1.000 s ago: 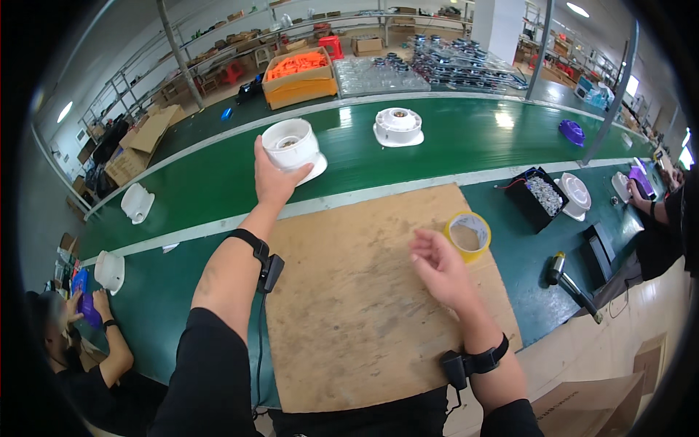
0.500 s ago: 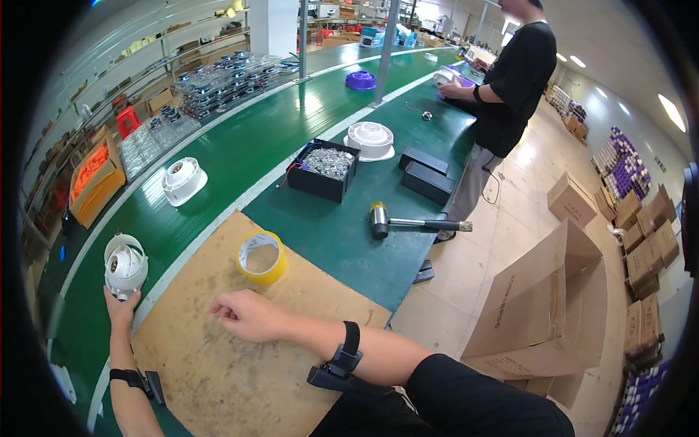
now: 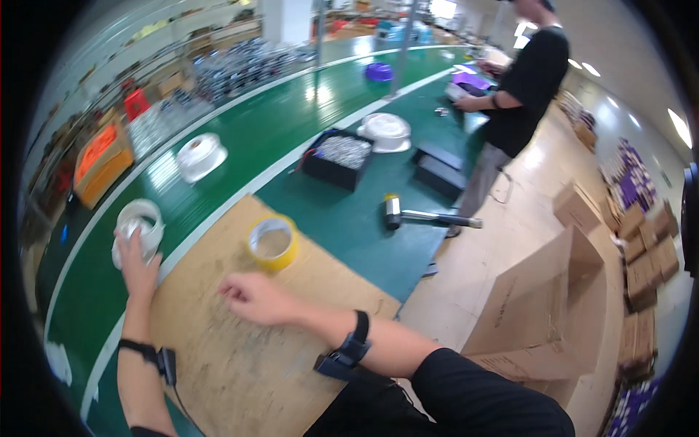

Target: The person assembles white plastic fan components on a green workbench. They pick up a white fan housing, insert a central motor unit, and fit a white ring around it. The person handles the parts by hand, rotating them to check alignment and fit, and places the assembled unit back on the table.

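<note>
At the left, my left hand [image 3: 137, 266] has its fingers over a white round plastic housing [image 3: 148, 218] on the green conveyor belt, the thumb against its near side; blur hides the exact grip. Above the brown work board [image 3: 211, 364], my right hand [image 3: 255, 297] is loosely curled, with nothing visible in its fingers. Just beyond it a roll of yellow tape [image 3: 288, 251] lies on the board. Farther up the belt sits another white housing [image 3: 204, 156]. A mallet [image 3: 429, 216] rests on the green table to the right.
A black bin [image 3: 335, 175] of small metal parts stands beside a third white housing [image 3: 386, 131] and black boxes [image 3: 439, 175]. A purple part [image 3: 378, 71] is farther along the belt. A co-worker [image 3: 531, 80] stands at the table's far end. An open carton [image 3: 524, 306] is at right.
My left hand has moved from below the near white housing to over it, and the housing is tilted differently. The right hand stays curled over the board. The view has shifted slightly.
</note>
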The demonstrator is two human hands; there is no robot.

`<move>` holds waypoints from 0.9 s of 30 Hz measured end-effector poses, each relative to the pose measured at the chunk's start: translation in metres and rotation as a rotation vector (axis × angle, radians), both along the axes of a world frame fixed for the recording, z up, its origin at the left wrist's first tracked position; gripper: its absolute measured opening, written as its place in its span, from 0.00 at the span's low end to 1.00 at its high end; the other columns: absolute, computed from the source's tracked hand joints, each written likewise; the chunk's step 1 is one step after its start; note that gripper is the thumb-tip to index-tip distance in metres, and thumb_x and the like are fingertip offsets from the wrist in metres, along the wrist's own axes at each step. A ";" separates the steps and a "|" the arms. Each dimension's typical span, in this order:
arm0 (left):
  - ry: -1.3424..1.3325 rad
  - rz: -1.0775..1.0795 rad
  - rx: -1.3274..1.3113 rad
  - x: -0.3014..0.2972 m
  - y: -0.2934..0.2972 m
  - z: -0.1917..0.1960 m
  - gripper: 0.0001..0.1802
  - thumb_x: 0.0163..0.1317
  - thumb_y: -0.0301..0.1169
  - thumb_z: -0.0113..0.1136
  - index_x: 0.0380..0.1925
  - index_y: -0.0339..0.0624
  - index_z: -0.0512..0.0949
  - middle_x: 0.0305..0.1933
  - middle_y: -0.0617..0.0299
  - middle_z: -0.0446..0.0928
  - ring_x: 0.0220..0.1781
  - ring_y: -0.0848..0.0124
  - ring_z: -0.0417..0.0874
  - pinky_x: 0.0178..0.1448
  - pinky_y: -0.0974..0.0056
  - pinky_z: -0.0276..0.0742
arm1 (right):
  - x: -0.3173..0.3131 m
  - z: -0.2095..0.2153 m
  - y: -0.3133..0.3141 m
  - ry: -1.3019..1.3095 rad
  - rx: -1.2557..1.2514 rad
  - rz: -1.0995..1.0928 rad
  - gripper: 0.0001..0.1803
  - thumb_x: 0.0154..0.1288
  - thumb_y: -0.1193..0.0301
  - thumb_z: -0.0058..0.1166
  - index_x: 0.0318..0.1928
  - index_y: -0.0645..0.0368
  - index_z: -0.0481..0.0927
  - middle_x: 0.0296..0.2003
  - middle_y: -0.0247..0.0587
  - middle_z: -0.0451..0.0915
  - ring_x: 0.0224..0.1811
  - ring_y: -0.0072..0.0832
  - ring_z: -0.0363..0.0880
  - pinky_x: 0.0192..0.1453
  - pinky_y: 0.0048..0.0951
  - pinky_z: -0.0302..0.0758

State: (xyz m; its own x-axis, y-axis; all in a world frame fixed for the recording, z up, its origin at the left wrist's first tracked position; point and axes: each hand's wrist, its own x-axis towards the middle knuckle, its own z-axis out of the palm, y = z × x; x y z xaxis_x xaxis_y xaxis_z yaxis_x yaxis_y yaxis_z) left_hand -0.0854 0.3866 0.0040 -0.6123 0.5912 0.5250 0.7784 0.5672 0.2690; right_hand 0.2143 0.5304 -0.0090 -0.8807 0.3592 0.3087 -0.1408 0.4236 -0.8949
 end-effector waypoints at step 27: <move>-0.368 0.023 0.515 -0.035 0.000 0.005 0.22 0.51 0.37 0.76 0.40 0.42 0.74 0.51 0.54 0.69 0.53 0.61 0.70 0.56 0.59 0.71 | 0.010 0.029 -0.005 -0.218 -0.164 0.103 0.15 0.68 0.72 0.55 0.52 0.67 0.78 0.36 0.43 0.83 0.37 0.26 0.82 0.46 0.29 0.80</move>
